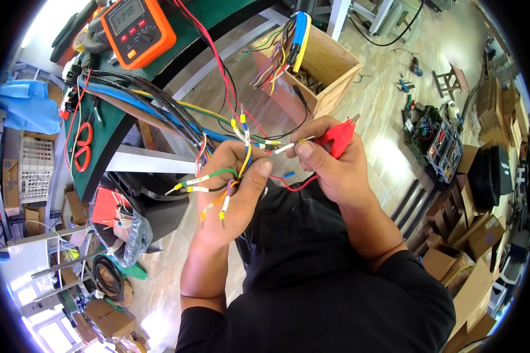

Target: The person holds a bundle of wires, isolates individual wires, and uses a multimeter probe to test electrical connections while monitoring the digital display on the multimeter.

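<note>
Wires (229, 176) fan from the closed left hand (232, 194); right hand (330, 167) grips red probe (340, 136).

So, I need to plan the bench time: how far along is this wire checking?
Done: the wire ends already carry white sleeves and yellow tips, and the orange meter sits switched on on the green table. In hand: the left hand fans the bundle while the right hand holds the red test probe by one wire. Left: I cannot tell how many wires remain untested.
</note>
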{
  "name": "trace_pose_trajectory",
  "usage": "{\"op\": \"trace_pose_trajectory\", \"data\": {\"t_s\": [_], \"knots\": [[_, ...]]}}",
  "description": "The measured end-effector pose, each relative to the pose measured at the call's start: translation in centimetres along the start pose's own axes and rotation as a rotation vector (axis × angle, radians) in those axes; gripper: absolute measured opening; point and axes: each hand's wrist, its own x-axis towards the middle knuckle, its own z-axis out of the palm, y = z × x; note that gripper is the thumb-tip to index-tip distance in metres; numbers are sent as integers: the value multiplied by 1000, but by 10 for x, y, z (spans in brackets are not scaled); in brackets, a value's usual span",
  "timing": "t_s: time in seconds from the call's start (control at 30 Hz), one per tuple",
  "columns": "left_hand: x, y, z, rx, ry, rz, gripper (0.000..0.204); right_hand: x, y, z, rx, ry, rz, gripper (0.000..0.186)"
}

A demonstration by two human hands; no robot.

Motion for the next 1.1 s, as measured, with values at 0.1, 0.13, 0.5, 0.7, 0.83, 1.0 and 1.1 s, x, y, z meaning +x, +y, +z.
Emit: {"op": "trace_pose_trajectory", "data": {"t_s": [0.1,0.13,0.5,0.7,0.83,1.0,1.1], "knots": [[1,14,0,1,-93,-174,15,1,1,-4,-95,-12,12,15],[1,19,0,-2,-130,-246,16,1,-1,-4,-94,-24,50,15],[7,-7,11,40,25,105,12,-2,-8,-8,-315,-125,106,28],[2,-6,8,48,90,30,11,-4,-11,-14,-667,-275,91,38],[1,-5,5,27,100,4,13,-4,-8,-14,-663,-304,103,38],[1,-7,3,39,64,3,14,-3,-6,-16,-720,-340,110,37],[1,-6,1,105,38,32,14,-3,-4,-17,-746,-358,106,38]]}}
